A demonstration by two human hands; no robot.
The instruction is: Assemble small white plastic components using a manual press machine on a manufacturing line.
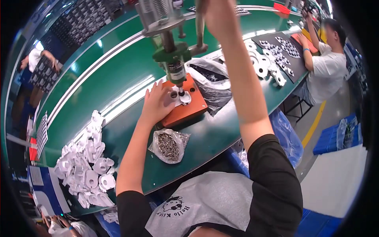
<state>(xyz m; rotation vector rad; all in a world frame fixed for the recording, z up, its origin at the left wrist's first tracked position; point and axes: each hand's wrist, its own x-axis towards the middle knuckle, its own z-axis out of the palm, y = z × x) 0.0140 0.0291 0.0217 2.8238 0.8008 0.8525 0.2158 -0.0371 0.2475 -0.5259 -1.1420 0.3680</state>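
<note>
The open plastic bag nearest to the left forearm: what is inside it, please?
The bag holds a heap of slim metal pieces, apparently screws or pins. Only the top layer shows; whatever lies beneath is covered.

The bench (pixel 221 128) gleams under the lamps, smooth and glossy, while the block (pixel 187 113) on it wears an even, softer sheen. I see metal in the press (pixel 169 42), and its lever (pixel 200 31) looks smooth. The white parts (pixel 90 179) look like smooth moulded plastic. Shiny metal fasteners (pixel 168 147) fill a bag (pixel 175 159) of thin, crinkled plastic; the sack (pixel 217 94) beyond shines in wrinkles too. The apron (pixel 213 193) has a fine-grained face; the sleeves (pixel 276 181) are matt cloth.
</note>
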